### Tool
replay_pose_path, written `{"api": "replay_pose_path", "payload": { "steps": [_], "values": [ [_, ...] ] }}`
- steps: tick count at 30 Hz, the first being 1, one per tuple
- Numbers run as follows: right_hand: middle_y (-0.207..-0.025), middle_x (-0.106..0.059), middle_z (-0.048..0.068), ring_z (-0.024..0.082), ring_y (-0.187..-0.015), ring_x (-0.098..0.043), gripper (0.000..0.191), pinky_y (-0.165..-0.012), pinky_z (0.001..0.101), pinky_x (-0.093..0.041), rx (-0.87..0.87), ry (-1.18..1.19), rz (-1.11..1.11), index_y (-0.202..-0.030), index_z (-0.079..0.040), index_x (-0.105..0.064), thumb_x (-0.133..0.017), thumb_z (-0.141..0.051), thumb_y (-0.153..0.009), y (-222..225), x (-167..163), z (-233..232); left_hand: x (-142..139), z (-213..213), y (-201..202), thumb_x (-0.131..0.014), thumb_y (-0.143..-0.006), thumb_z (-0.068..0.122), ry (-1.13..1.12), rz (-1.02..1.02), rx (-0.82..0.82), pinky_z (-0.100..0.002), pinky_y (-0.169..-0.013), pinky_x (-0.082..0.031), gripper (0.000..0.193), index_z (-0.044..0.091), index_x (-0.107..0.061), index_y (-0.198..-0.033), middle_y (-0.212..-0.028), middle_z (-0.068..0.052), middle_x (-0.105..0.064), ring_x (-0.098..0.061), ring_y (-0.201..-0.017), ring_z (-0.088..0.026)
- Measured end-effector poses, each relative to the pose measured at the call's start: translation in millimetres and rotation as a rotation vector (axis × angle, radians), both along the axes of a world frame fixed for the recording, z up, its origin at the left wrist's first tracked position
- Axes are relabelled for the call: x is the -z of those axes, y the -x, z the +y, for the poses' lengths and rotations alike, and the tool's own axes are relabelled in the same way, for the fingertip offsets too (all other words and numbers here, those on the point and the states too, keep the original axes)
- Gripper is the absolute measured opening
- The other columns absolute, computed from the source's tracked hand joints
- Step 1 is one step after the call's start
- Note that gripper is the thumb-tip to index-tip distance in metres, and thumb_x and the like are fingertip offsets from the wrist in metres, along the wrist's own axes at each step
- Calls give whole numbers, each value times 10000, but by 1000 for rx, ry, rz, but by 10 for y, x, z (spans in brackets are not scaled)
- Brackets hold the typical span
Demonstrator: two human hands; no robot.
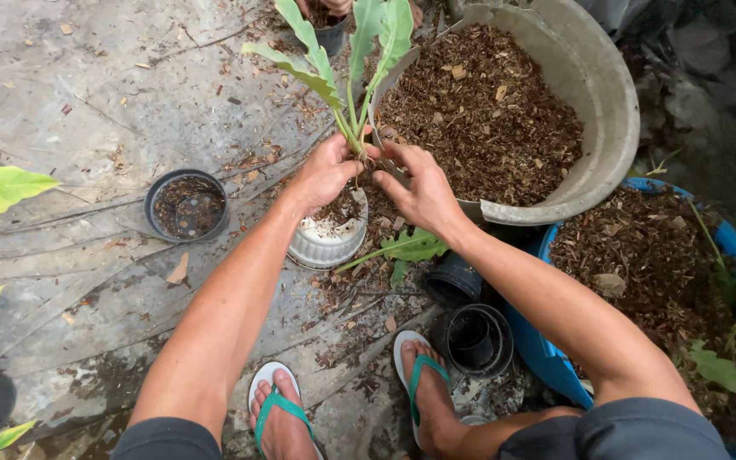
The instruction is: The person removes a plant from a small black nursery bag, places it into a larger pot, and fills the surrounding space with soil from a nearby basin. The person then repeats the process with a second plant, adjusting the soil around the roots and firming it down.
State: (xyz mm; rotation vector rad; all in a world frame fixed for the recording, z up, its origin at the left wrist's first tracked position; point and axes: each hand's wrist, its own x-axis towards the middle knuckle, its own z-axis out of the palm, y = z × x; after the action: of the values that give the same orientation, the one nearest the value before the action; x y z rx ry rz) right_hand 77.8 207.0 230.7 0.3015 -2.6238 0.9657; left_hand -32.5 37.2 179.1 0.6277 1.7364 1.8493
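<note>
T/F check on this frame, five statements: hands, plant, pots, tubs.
1. Both hands hold the green leafy plant at its base. True: left hand and right hand meet at the stems.
2. The plant stands over a black pot. False: it stands over the white ribbed plastic pot.
3. The large grey round tub holds brown bark mix. True.
4. The small black round pot on the concrete holds a plant. False: it holds only some debris.
5. The blue tub is empty. False: it holds brown mix too.
</note>
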Motion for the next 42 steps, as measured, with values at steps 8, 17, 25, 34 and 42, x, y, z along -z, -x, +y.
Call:
{"api": "replay_pose_path", "payload": {
  "steps": [8, 17, 25, 34, 42],
  "values": [
    [-1187, -660, 162, 221, -1049, -663, 452, -892, 373, -563, 0, 184, -177, -1304, 7, -615, -741, -254, -958, 260, 235, -46, 164, 33, 106, -572, -879, -103, -98, -31, 48, -337, -1079, -468, 597, 57, -511, -1451, -1264, -65, -641, -605, -1220, -173],
    [-987, -661, 52, 121, -901, -613, 265, -829, 305, -541, -31, 560, -240, -1133, 6, -579, -733, -144, -978, 343, 336, 4, 266, 9, 219, -460, -847, -32, -273, -189, -16, -346, -946, -460, 569, -28, -589, -1402, -1179, -109, -664, -575, -1064, -207],
    [-1011, -661, 53, 131, -910, -626, 324, -846, 294, -566, 137, 453, -153, -1145, -4, -577, -776, -85, -903, 360, 349, 50, -137, 50, -62, -654, -820, 19, -177, -11, 37, -361, -1137, -434, 628, 20, -483, -1424, -1307, -111, -666, -612, -1261, -212],
    [-1018, -647, 54, 128, -903, -615, 389, -823, 296, -564, 107, 431, -125, -1189, -12, -576, -800, -57, -873, 335, 378, 72, -7, 163, -12, -674, -911, 18, -121, -11, -13, -351, -1108, -497, 556, 22, -518, -1445, -1297, -98, -689, -648, -1211, -176],
    [-1042, -701, 67, 136, -930, -666, 386, -829, 298, -580, 118, 391, -106, -1234, -13, -594, -769, -38, -891, 327, 376, 24, 69, 141, 7, -740, -910, 45, -179, -27, -46, -349, -1085, -527, 425, -6, -627, -1316, -1259, -105, -719, -685, -1180, -191]
  ]
}}
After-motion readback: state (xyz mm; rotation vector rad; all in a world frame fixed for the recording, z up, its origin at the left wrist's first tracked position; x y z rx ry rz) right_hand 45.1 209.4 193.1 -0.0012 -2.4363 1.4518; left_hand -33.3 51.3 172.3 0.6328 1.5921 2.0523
